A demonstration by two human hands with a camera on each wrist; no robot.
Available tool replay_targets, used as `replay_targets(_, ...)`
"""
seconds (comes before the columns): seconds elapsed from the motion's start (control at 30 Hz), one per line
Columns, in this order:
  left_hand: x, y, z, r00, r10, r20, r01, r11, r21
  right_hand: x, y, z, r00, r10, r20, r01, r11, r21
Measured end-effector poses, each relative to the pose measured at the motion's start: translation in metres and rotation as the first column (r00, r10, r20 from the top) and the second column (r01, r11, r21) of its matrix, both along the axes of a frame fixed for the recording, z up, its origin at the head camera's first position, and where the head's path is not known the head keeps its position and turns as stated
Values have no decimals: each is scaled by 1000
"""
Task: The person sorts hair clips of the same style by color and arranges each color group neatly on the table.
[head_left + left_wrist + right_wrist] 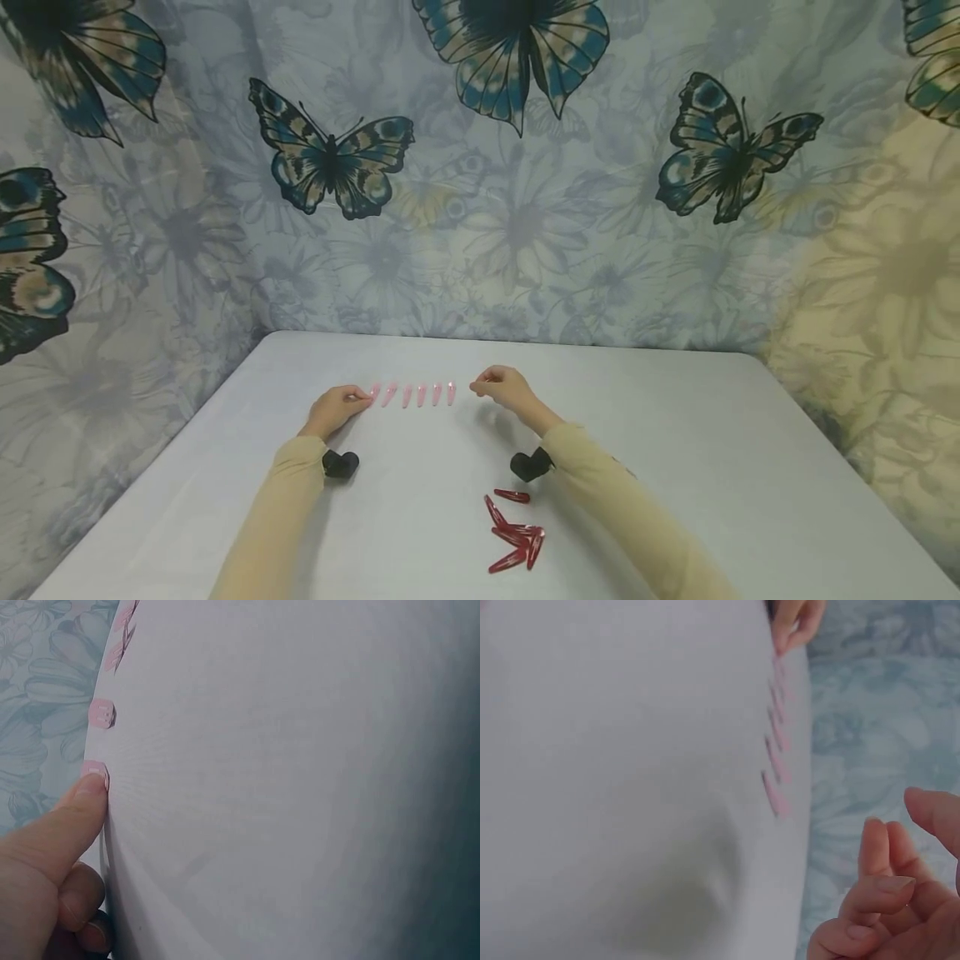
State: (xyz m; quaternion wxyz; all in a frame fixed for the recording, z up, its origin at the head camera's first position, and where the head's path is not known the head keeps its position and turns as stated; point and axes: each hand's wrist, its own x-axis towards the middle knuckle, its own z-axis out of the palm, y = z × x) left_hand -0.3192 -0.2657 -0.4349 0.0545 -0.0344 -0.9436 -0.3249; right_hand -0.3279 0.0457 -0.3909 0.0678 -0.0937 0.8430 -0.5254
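The left hand's (334,411) grip is nearly closed: thumb and fingertip meet lightly on the leftmost pink clip (375,390), at one end of a row, perhaps so that its tilt can be adjusted without disturbing its neighbour. The right hand (510,389) is loosely curled, thumb apart from the fingers, with nothing in its grip; it hovers just beyond the row's other end, seemingly kept clear of the clips.

Between the hands, the other pink clips (422,396) lie side by side with small gaps, their lengths running roughly toward the person, presumably so each stays separate. The leftmost ones slant more than the rest. Nearer the person on the white desk (675,442), red clips (507,560) lie at mixed angles, most touching or overlapping, as if simply set aside.
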Motion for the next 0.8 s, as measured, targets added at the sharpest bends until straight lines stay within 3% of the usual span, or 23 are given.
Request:
replay_targets(0.33,3,1,2,1000,-1,-18,1,1000,5,58,69,2,992,125,-31,-125,992,0)
replay_targets(0.67,4,2,1,1000,9,-19,-8,999,39,88,96,2,991,128,-46,-129,991,-29)
replay_targets(0.8,3,-1,-1,1000,0,-10,1,995,101,96,97,-2,990,133,-45,-135,990,-39)
